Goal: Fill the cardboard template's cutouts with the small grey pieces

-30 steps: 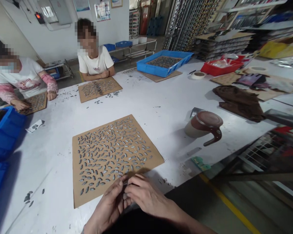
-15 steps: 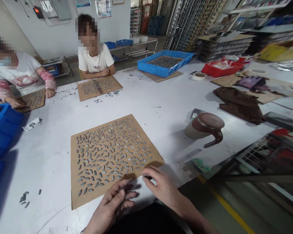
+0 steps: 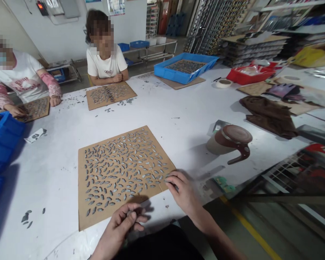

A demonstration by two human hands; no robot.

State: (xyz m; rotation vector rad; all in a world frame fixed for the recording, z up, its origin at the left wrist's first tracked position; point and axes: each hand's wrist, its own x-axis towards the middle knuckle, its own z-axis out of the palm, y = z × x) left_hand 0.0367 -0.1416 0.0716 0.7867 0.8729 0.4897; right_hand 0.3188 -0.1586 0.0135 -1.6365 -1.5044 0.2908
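Where hands [image 3: 151, 206] work, cardboard sheet [image 3: 83, 216] unlabelled.

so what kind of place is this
Most likely a small factory or workshop. People sit round a long white table sorting small metal pieces on a cardboard sheet; blue bins hold more parts, and storage racks stand behind.

Matt brown cardboard sheet [image 3: 108, 213], dull grey metal pieces [image 3: 124, 169]

Left hand [image 3: 121, 225] curled, fingers pinched; right hand [image 3: 182, 191] outstretched, palm down.
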